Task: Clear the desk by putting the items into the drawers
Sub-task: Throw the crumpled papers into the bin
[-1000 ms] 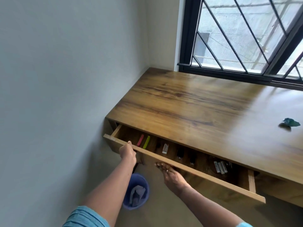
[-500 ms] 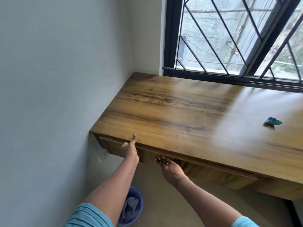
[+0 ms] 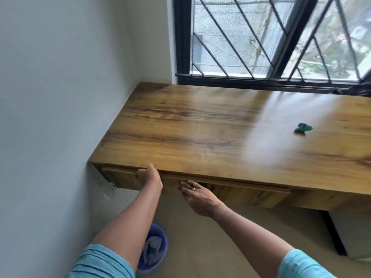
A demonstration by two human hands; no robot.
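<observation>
Right hand [image 3: 197,194] lies flat-fingered on the drawer [image 3: 241,190] under the desk [image 3: 200,137]; left hand [image 3: 150,178] touches it, finger curl unclear. Both should push evenly so it seats square imo.

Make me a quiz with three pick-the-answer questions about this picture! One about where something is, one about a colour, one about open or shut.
1. Where is the blue bucket?
A. on the windowsill
B. on the floor
C. hanging on the wall

2. What colour is the small crumpled thing on the desk?
A. teal
B. red
C. yellow

3. How is the drawer?
A. pulled wide open
B. taken out
C. pushed in

Answers: 1 B, it stands down on the floor; 2 A, it looks blue-green on the brown wood; 3 C, its front sits under the desk's edge, nothing inside shows.
</observation>
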